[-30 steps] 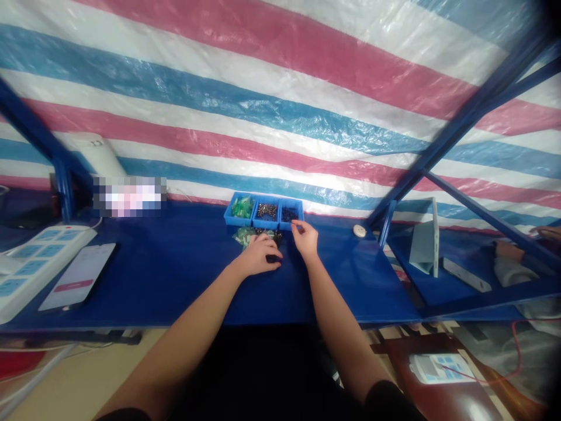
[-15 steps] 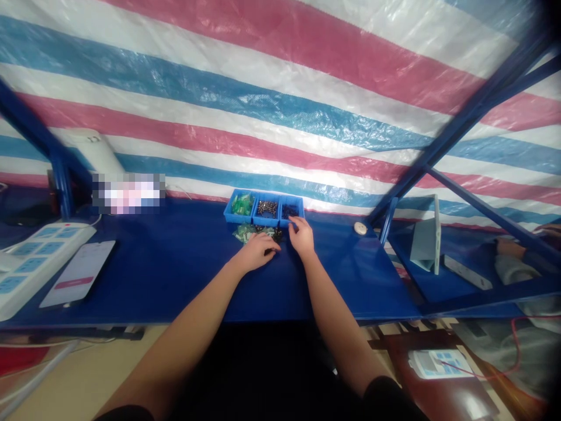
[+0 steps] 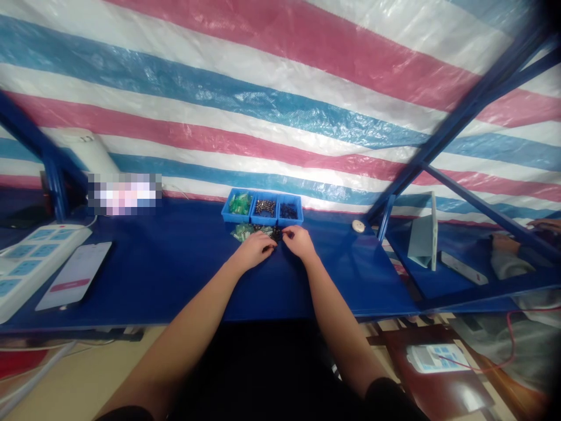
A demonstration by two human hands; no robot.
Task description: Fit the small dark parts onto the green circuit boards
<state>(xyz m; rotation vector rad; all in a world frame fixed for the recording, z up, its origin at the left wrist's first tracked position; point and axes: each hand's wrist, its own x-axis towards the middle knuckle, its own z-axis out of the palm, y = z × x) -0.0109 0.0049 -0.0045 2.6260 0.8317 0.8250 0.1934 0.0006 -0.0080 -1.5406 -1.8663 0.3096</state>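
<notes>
The pile (image 3: 242, 232) lies on the table (image 3: 175, 263), just in front of three blue bins. Its long axis runs left to right, roughly along the row: pale green packets at the left end, dark bits (image 3: 276, 234) at the right. Single pieces are too small to tell which way they point.

The left hand (image 3: 254, 251) bends over the pile's near side, pointing forward and right, fingers curled, thumb below; whether they grip anything I cannot tell. The right hand (image 3: 300, 241) points forward and left at the pile's right end, thumb and forefinger brought close together; I cannot tell whether a piece is between them.

The bins open upward, side by side: green packets in the left bin (image 3: 235, 219), metal bits in the middle bin (image 3: 263, 221), dark ones in the right bin (image 3: 290, 222).
</notes>
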